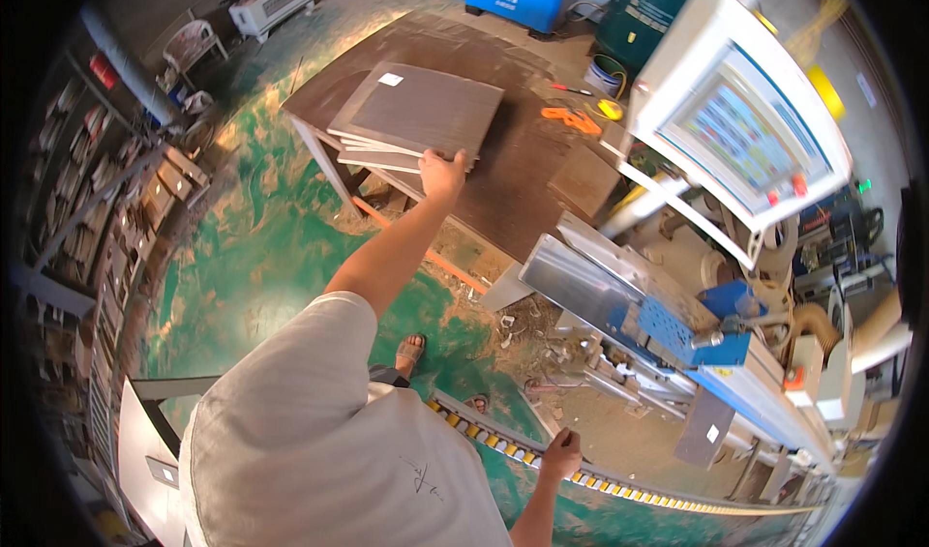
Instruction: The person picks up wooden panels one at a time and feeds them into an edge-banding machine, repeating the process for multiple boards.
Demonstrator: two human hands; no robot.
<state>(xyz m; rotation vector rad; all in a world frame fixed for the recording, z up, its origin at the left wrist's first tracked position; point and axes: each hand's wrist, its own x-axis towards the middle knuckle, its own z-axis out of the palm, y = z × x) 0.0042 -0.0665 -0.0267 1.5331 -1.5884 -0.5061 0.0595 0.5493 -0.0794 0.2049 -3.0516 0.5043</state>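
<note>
On the brown table (523,199) lies a stack of flat dark brown boards (426,112) with pale edges and a small white label on top. My left hand (443,173) reaches out to the stack's near corner, its fingers closed on the edge of a board. The fingers' undersides are hidden, so how many boards they grip is unclear. Lower down, my right hand (561,453) is closed beside a curved rail of yellow and white rollers (513,447). What its fingers hold, if anything, is too small to make out.
To the right, a white control panel with a screen (755,131) stands over a machine with a blue and metal bed (668,329). A labelled brown board (705,429) sits at that machine. Orange tools (571,118) lie on the table. Shelves of boards (106,228) line the left.
</note>
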